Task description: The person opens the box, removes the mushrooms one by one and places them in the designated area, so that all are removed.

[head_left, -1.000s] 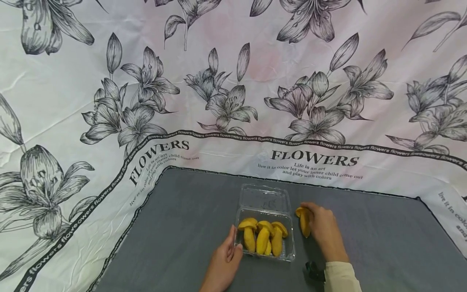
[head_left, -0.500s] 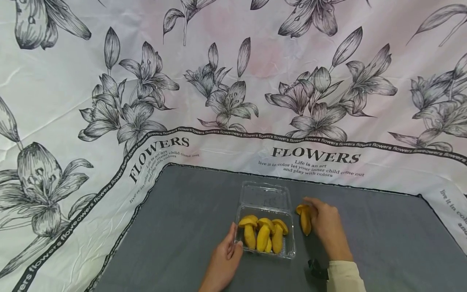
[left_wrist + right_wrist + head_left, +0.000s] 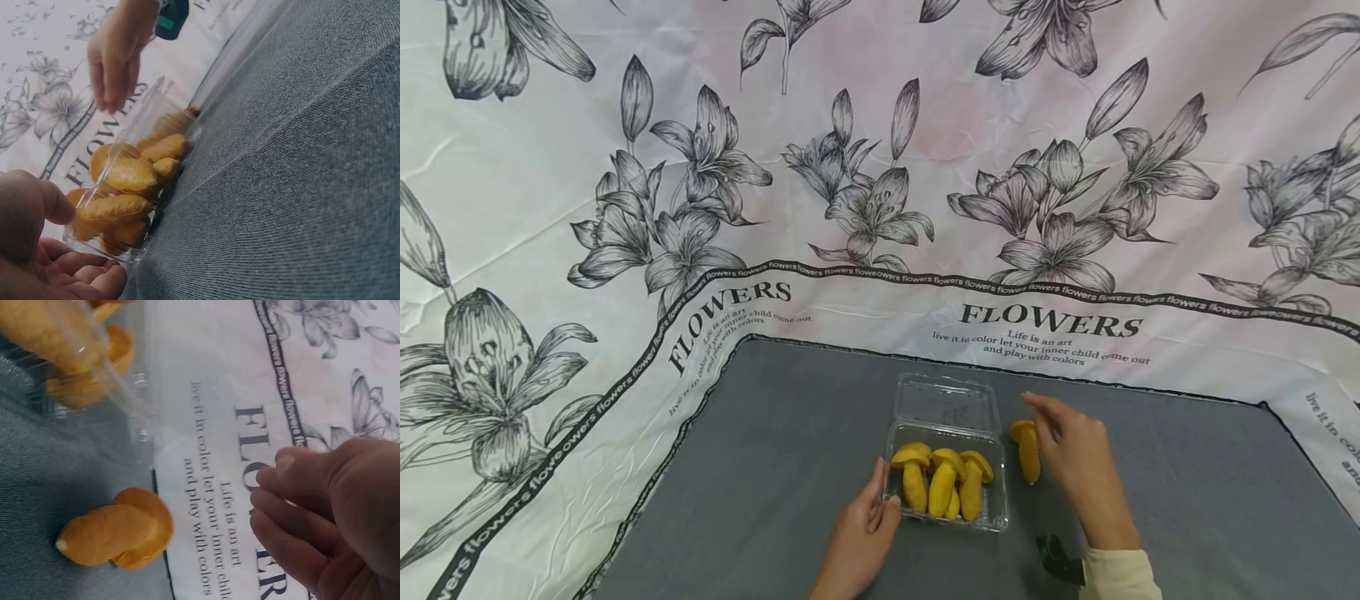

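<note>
A clear plastic clamshell box lies on the grey cloth with its lid folded back. Several yellow mushrooms lie inside, caps toward the lid. My left hand grips the box's near left corner; in the left wrist view the thumb and curled fingers sit on either side of that corner. One more yellow mushroom lies on the cloth just right of the box. Above and right of it my right hand hovers, holding nothing; the right wrist view shows its loosely bent fingers apart from the loose mushroom.
The grey cloth spreads around the box. Behind it rises a white sheet with printed lilies and "FLOWERS" lettering. A dark strap piece shows at my right wrist, by a cream sleeve.
My right hand has let go of the loose mushroom and moved slightly up and to the right. The mushroom stays beside the box. My left hand keeps its grip on the box.
</note>
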### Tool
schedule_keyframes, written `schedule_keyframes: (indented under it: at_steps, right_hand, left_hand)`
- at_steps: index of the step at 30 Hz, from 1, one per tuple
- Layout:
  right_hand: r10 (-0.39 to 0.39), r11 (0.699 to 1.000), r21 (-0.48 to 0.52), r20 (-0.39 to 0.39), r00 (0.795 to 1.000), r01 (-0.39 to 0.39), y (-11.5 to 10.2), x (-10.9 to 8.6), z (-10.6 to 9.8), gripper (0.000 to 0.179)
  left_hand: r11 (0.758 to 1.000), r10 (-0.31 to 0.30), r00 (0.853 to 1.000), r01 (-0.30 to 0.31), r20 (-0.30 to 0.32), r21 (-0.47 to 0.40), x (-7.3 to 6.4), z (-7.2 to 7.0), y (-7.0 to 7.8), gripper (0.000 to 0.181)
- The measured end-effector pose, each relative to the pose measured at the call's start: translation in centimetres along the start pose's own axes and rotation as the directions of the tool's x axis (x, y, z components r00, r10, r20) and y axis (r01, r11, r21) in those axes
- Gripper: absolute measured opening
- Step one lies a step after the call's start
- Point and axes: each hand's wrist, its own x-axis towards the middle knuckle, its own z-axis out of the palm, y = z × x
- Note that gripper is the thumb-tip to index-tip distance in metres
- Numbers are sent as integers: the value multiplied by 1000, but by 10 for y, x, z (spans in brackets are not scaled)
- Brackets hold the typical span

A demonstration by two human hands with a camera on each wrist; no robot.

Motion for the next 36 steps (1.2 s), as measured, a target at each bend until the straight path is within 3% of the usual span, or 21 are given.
schedule_keyframes:
  at_steps: [5,11,15,21,26,36]
  right_hand:
    - [-49,998,50,9,999,48,-7,0,-9,32]
    - [-72,997,34,29,997,71,-20,0,-23,38]
    - [-63,998,2,60,996,63,-34,-2,-33,45]
    - [7,1000,-29,183,983,-2,-53,-7,-44,56]
    - [37,999,-15,270,962,-34,-59,-9,-42,61]
    - [-29,1000,11,372,928,28,-59,-17,-25,67]
  left_hand:
    - [1000,1,1000,-1,-9,11,-1,2,0,72]
    - [1000,10,1000,-10,-5,-8,0,2,0,72]
    - [999,14,1000,-14,0,-32,-1,2,-1,72]
    - [1000,4,1000,-4,-4,-3,-1,2,-1,73]
    - [1000,12,1000,-12,2,-8,-1,1,0,72]
    - [1000,16,1000,-16,1,-17,-2,0,1,72]
